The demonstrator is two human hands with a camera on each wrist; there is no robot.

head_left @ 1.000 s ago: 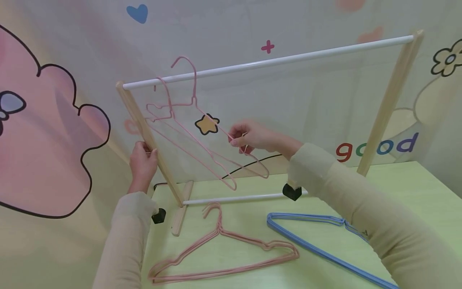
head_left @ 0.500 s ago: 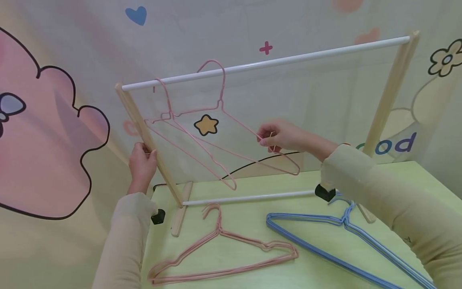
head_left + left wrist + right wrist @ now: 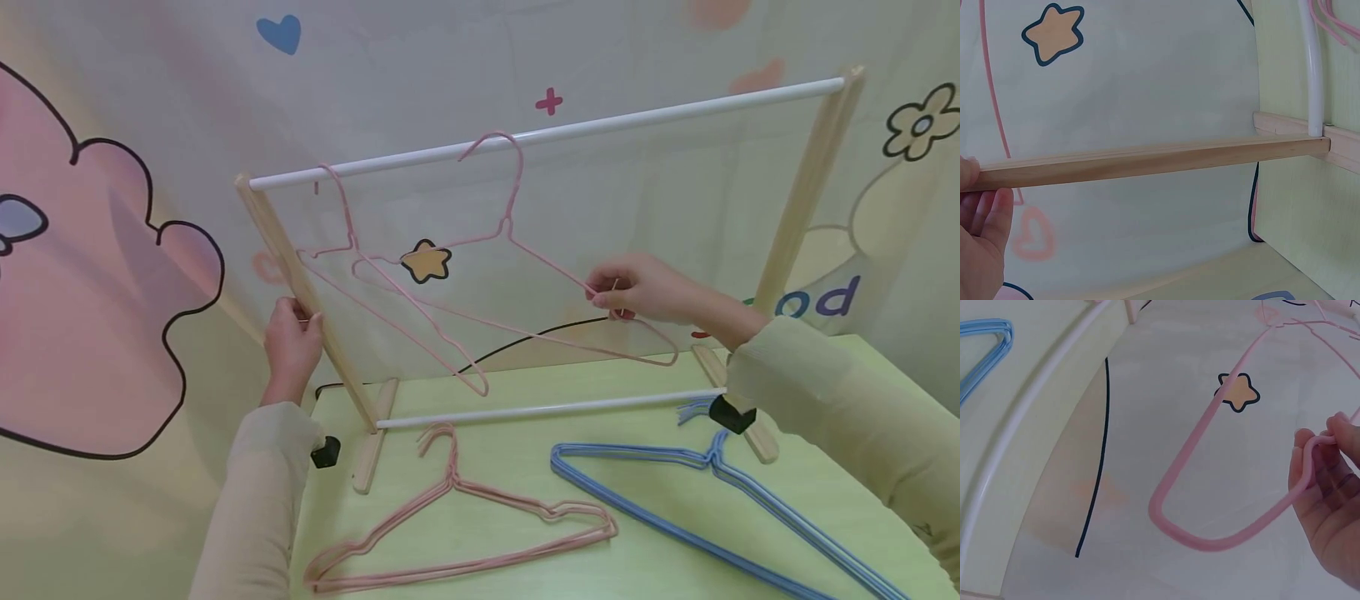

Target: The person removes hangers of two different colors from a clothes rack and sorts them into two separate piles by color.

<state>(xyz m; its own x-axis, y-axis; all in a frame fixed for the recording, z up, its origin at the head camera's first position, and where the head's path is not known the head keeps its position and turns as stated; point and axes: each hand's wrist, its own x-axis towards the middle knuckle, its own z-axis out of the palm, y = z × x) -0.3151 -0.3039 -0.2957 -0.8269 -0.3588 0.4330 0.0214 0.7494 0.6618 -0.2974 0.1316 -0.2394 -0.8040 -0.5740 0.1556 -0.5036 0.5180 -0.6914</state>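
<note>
My right hand (image 3: 637, 287) pinches the right shoulder of a pink clothes hanger (image 3: 551, 265) between thumb and fingers. That hanger's hook curves over the white top rail (image 3: 637, 121) near its middle. In the right wrist view the pink hanger (image 3: 1194, 440) shows its rounded end, with the notch at my fingers. My left hand (image 3: 292, 346) grips the left wooden post (image 3: 281, 242) of the rack; the left wrist view shows thumb and fingers around the wooden post (image 3: 1147, 164). Another pink hanger (image 3: 405, 292) hangs from the rail's left end.
Several stacked pink hangers (image 3: 517, 497) lie on the pale green table (image 3: 480, 458) in front. Blue hangers (image 3: 645, 512) lie to their right. A white lower bar (image 3: 540, 410) joins the rack's wooden feet, and a printed curtain hangs behind.
My right hand has carried the pink hanger rightward along the top rail, away from the other hanging one. My left hand keeps its grip on the post.
</note>
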